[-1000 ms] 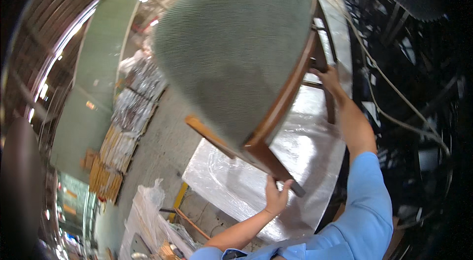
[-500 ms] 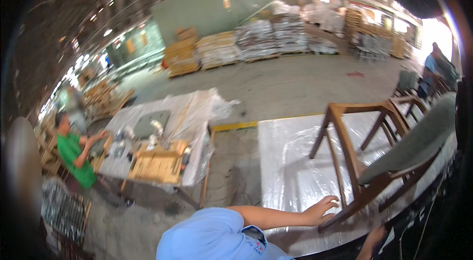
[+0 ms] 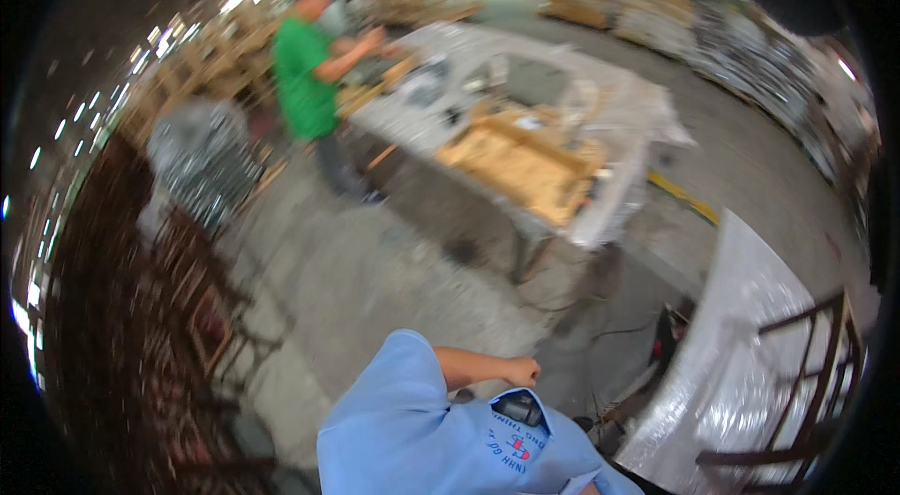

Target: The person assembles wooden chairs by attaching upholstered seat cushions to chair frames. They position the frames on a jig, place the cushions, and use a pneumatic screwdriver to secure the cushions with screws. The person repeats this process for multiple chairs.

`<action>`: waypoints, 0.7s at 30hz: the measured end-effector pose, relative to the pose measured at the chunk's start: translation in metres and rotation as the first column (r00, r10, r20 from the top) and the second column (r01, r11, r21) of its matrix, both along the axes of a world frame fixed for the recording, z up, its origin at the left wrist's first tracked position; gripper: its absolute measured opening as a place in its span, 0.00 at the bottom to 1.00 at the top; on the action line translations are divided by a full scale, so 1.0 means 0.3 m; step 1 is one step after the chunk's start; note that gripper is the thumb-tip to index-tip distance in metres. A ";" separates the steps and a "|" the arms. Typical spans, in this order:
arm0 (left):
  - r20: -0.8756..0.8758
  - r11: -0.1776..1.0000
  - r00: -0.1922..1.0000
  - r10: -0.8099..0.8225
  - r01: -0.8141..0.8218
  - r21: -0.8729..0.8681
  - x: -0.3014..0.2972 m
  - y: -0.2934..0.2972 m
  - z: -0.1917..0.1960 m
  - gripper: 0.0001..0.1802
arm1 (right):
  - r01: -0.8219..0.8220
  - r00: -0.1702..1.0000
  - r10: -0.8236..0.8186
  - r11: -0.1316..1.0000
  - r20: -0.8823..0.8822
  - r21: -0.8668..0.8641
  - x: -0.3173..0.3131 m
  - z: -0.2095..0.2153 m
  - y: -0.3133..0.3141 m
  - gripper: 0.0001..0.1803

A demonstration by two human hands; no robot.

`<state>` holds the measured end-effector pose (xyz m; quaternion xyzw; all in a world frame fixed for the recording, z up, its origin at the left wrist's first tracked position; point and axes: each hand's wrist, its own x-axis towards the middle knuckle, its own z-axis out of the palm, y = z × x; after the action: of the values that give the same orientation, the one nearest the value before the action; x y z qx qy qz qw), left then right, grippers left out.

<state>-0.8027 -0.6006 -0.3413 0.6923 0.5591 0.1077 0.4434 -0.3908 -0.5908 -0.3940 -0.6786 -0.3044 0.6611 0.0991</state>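
My left hand is held in front of my blue shirt, its fingers curled closed, and nothing shows in it. It is over the concrete floor, well apart from the chair. My right hand is out of view. At the lower right, a dark brown wooden chair frame stands on a table covered in shiny clear plastic. Its far side bends into the dark rim of the picture, so its seat cannot be made out.
A second table bears an open cardboard box. A person in green stands beside it. Stacked dark wooden frames line the left, near a plastic-wrapped stack. Wrapped pallets are at the back right.
My view has swung left and down. My left hand has come away from the chair toward my body and closed. The right hand has left the view.
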 end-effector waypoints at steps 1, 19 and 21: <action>0.001 0.993 0.994 0.108 -0.108 -0.050 -0.078 -0.074 0.007 0.14 | -0.004 1.000 0.004 0.999 0.001 -0.049 -0.034 -0.003 -0.001 0.20; 0.122 0.359 0.339 0.933 -0.848 -0.391 -0.905 -0.555 -0.153 0.16 | -0.876 0.482 0.863 0.479 0.153 0.057 -1.501 0.016 0.469 0.14; 0.058 0.257 0.258 0.964 -0.861 -0.439 -1.062 -0.602 -0.155 0.15 | -0.980 -0.017 0.974 -0.061 0.224 0.191 -1.930 0.221 0.574 0.16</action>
<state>-1.1213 -0.7813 -0.3879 0.1199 0.7875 0.3644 0.4824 -0.9699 -0.4186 -0.3278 -0.2390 -0.7915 0.4723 -0.3054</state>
